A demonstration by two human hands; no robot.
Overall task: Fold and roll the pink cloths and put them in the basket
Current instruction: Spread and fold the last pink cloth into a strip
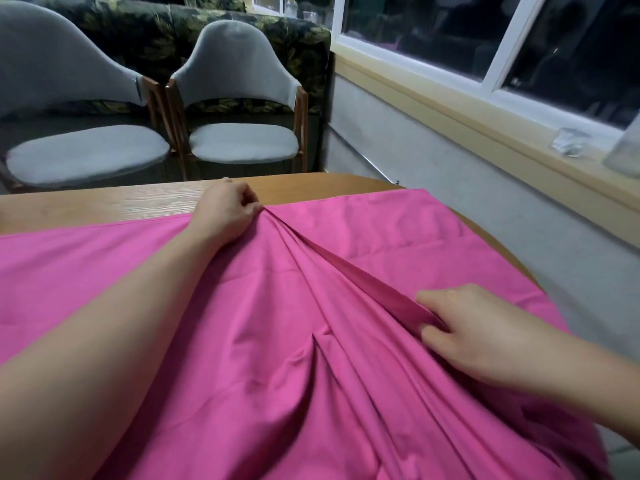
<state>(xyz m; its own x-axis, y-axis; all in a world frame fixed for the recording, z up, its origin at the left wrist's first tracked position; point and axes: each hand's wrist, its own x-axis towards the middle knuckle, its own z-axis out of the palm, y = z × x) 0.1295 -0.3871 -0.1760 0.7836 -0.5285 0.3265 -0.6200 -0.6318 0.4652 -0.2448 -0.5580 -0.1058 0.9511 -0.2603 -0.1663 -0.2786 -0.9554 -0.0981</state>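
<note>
- Forming a lengthwise fold: the pink cloth (242,306) lies spread over the wooden table (104,202), and its far hem stops short of the table's far edge.
- Left grip (228,211): clenched on the cloth at the far hem, fingers curled round a small gathered point.
- Right grip (474,334): nearer and to the right, grasping the cloth where thumb and fingers pinch a raised ridge (346,268).
- The ridge runs straight between the two grips. Loose creases fan out from the far pinch toward the near side.
- Judged step: the first fold, with rolling not yet begun.
- To do it well, both pinches should probably hold equal tension so that the ridge stays a single straight line. The lifted layer should then travel sideways as one, until hem meets hem.
- The fanned creases likely need smoothing flat before any roll, since trapped slack would make the roll lumpy.
- No basket is in view. Two grey chairs (242,143) stand beyond the table's far edge.
</note>
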